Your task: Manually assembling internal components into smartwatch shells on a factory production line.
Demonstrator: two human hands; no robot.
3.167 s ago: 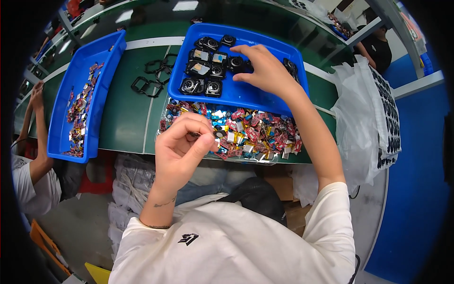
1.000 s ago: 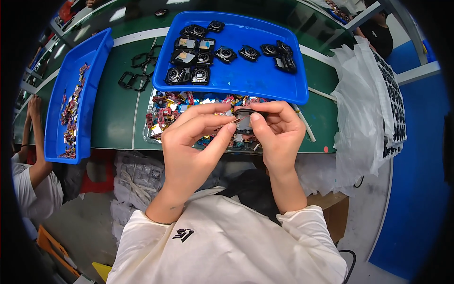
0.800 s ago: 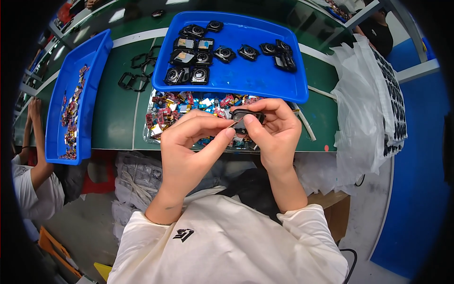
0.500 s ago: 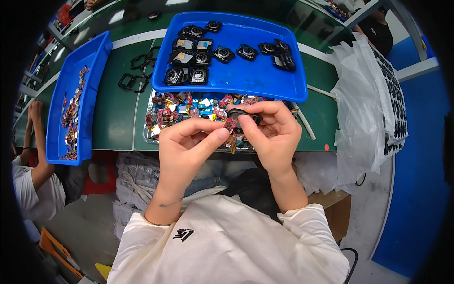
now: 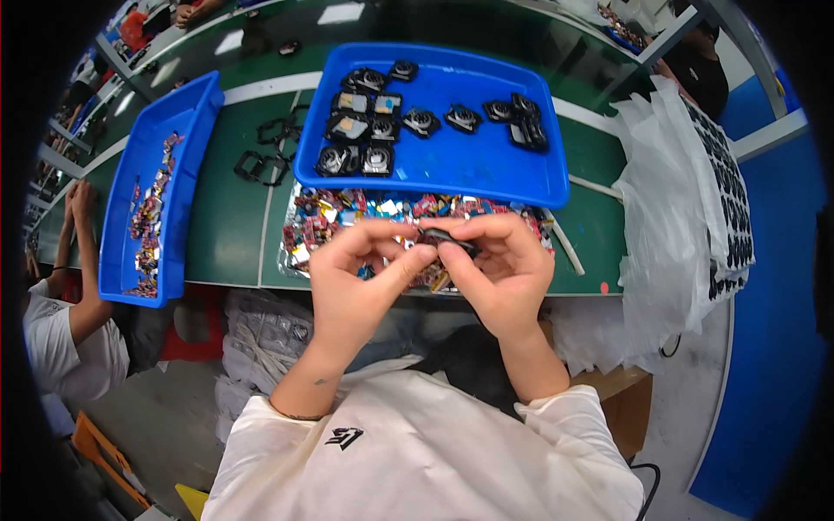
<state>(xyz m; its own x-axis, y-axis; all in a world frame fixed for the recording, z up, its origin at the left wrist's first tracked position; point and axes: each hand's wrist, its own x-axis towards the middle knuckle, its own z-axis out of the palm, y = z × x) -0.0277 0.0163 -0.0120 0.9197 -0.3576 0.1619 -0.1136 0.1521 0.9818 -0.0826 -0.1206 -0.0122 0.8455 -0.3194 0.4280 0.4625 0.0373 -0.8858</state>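
Note:
Between my two hands is a small black watch case (image 5: 450, 238), held tilted above the near edge of the bench. My left hand (image 5: 358, 276) pinches its left end with thumb and forefinger. My right hand (image 5: 502, 271) grips the right side, its thumb pressed on the near face. The fingers cover most of the case, and the small red circuit board seen earlier cannot be made out now. Right under the hands lies a clear tray (image 5: 285, 260) heaped with red circuit boards (image 5: 317, 227) and other small parts.
A blue tray (image 5: 486, 78) holding several black watch cases (image 5: 378, 159) rests beyond the heap. Left stands a long blue bin (image 5: 117, 234) of small boards; black frames (image 5: 261, 168) lie between. White plastic sheeting (image 5: 651, 226) hangs at right. A co-worker's arms (image 5: 82, 234) show far left.
The red circuit board, visible in my left fingers before, is out of sight. My left fingers now close against the case, which has turned flatter. The whole view has shifted slightly.

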